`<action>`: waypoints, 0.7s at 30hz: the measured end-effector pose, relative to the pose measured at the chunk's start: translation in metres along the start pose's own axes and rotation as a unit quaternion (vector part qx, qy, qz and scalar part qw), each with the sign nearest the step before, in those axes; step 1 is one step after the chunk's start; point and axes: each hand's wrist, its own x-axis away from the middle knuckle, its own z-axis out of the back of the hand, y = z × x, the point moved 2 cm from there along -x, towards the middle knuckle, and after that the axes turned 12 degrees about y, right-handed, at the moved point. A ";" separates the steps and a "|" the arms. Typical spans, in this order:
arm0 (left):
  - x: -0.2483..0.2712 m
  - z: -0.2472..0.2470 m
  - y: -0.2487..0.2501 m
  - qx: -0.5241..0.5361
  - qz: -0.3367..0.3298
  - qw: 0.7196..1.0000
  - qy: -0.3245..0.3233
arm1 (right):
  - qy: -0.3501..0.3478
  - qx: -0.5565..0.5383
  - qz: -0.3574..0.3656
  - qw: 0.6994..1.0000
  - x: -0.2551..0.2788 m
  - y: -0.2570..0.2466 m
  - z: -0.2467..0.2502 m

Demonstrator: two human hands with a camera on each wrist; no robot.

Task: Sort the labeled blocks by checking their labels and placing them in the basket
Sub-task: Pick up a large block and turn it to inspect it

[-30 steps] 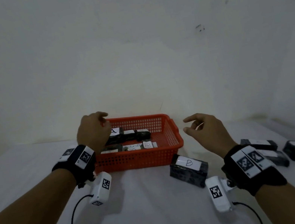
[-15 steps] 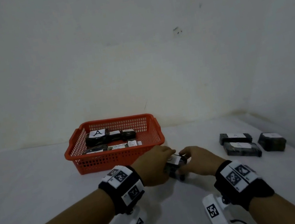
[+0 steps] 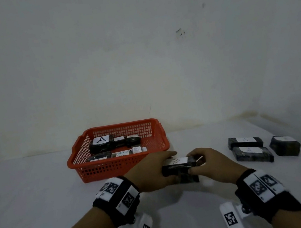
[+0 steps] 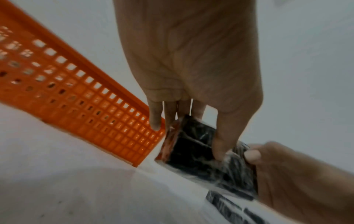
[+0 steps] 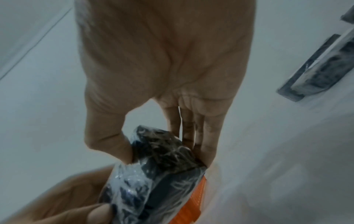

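I had both hands on one dark, plastic-wrapped block, just in front of the orange basket near its right corner. My left hand took the block's left end, thumb on the near face and fingers over the far side; my right hand pinched the right end, thumb on one side and fingers on the other. So each grip was narrow and closed around that block. Its white label faced up and read B. From the wrist views I could not tell whether the block was touching the white bench or held just above it.

Inside the basket lay several more wrapped blocks in two rows: the far row had a block labelled A at the left, and the near row showed one label B; the other labels were too small for me to read.

Well to the right on the bench sat three more blocks: two long ones side by side, each marked A, and a shorter one just right of them whose label I could not read.
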 end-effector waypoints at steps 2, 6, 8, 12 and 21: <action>0.012 0.009 -0.006 0.083 0.048 0.995 0.031 | -0.004 -0.044 0.007 0.999 0.001 -0.003 0.001; 0.026 0.024 -0.018 0.228 0.129 0.961 0.091 | -0.008 -0.158 0.031 0.987 -0.003 -0.017 -0.009; 0.029 0.031 -0.022 0.265 0.145 0.946 0.115 | -0.012 -0.211 0.035 0.977 -0.006 -0.027 -0.018; 0.036 0.037 -0.035 0.349 0.160 0.912 0.142 | 0.045 -0.272 0.035 0.961 -0.013 -0.045 -0.038; 0.057 0.028 -0.067 0.442 0.222 0.834 0.244 | -0.004 -0.363 -0.031 0.931 -0.019 -0.059 -0.084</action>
